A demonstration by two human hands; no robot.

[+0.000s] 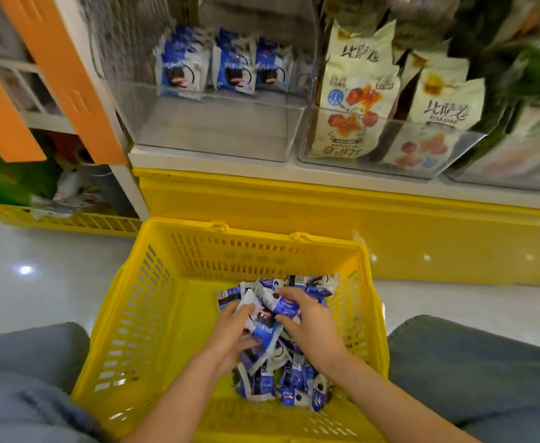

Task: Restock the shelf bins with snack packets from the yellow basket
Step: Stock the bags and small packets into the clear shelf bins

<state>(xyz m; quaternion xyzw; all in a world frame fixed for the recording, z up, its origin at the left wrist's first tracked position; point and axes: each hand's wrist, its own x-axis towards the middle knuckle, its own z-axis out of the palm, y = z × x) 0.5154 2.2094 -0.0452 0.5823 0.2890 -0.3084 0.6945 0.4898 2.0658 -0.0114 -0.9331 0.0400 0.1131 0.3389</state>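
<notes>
Two hands are being closed on the heap of blue-and-white snack packets (pixel 286 383), which is lying in the right half of the yellow basket (pixel 153 302), just below the shelf. Several packets are being clasped by the left hand (pixel 232 338), its fingers curled round them, while others are being pinched from the right by the right hand (pixel 312 329). The packets are being judged light, soft and crinkly, with glossy film that is likely slippery. A bunch is best taken across the flat bodies rather than by the sealed edges, and squeezed gently, since the contents may be crushed. The clear shelf bin (pixel 217 132) above is showing mostly bare, with a few matching packets (pixel 233 71) standing at its back.
</notes>
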